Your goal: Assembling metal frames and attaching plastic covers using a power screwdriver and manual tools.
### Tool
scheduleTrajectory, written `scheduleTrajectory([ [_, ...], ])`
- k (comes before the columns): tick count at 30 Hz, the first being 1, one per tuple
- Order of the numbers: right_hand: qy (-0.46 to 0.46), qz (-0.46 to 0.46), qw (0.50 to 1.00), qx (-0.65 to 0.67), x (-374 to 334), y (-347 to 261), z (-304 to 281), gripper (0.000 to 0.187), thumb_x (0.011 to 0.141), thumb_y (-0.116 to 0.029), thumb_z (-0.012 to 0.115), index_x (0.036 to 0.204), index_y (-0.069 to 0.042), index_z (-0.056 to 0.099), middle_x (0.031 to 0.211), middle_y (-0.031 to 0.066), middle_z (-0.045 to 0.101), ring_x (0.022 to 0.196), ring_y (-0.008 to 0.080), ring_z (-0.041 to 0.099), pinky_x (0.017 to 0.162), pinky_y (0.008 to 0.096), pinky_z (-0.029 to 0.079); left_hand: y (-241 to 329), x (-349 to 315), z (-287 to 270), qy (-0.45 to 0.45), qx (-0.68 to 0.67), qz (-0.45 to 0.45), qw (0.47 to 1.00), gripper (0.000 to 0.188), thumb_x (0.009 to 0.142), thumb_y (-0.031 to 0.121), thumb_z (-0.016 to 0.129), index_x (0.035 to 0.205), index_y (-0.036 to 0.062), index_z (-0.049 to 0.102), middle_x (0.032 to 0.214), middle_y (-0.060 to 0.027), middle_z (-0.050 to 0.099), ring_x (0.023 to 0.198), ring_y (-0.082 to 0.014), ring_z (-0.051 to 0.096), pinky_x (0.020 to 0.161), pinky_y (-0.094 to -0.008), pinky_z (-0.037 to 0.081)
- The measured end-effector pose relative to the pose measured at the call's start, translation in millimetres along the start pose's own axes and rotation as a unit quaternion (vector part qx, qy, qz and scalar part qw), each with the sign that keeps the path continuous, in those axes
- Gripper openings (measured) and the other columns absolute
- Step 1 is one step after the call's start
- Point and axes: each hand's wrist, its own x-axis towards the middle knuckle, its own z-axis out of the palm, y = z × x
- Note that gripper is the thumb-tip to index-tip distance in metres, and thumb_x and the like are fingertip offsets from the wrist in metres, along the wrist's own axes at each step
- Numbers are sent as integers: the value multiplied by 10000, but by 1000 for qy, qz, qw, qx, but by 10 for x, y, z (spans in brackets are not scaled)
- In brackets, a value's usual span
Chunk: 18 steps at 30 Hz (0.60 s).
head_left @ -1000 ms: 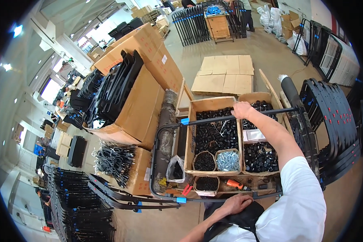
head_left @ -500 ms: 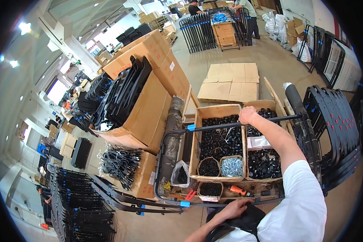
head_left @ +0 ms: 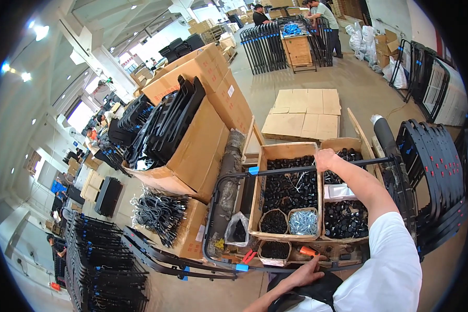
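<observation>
A black bent-tube frame (head_left: 224, 179) with blue clips lies across open wooden boxes of small parts. My right hand (head_left: 326, 159) is closed on its far bar, above the divider between two boxes. Black plastic caps (head_left: 291, 190) fill the left box, with silver screws (head_left: 302, 222) in a small container at its near end. My left hand (head_left: 306, 274) is beside the near bar, fingers stretched toward an orange-handled tool (head_left: 308, 251). A black pouch (head_left: 312, 294) is below that hand. Red-handled pliers (head_left: 249, 256) lie to the left.
Left of the bench stand a large carton (head_left: 197, 156) of black parts and a bundle of black cords (head_left: 161, 216). Curved black frames (head_left: 431, 171) stack at the right, with more tube frames (head_left: 106, 260) at lower left. Flattened cardboard (head_left: 301, 112) lies beyond; people work farther back.
My left hand has shifted slightly right and its fingers have stretched out toward the orange-handled tool. My right hand stays at the far bar. The whole view has shifted a little.
</observation>
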Motion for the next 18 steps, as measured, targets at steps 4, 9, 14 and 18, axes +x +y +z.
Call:
scheduleTrajectory([
  [4,34,48,998,20,11,-97,-39,447,896,-392,629,1106,-34,795,1195,176,763,1137,301,732,955,417,573,-353,83,4,25,-2,72,997,391,1014,134,655,1384,44,569,1031,-110,607,1017,-222,590,949,-350,496],
  [9,40,38,996,-74,0,-94,30,504,969,-528,611,1102,-81,803,1157,110,781,1121,272,738,920,416,578,-331,162,27,19,76,192,978,289,1031,95,587,1312,34,623,1208,-146,680,1183,-318,635,1032,-383,499],
  [14,54,55,997,-25,14,-284,-119,489,996,-526,593,1079,-94,806,1143,95,786,1095,266,744,909,414,580,-345,102,-72,49,124,109,985,294,1063,160,567,1321,32,625,1214,-160,701,1132,-358,668,995,-414,525],
  [18,15,-16,996,-91,-3,-193,-45,589,1024,-604,519,1110,-94,801,1148,93,785,1108,274,737,887,430,579,-297,49,-109,-1,137,158,978,377,1068,340,588,1336,75,610,1295,-167,687,1174,-382,667,1009,-435,530],
])
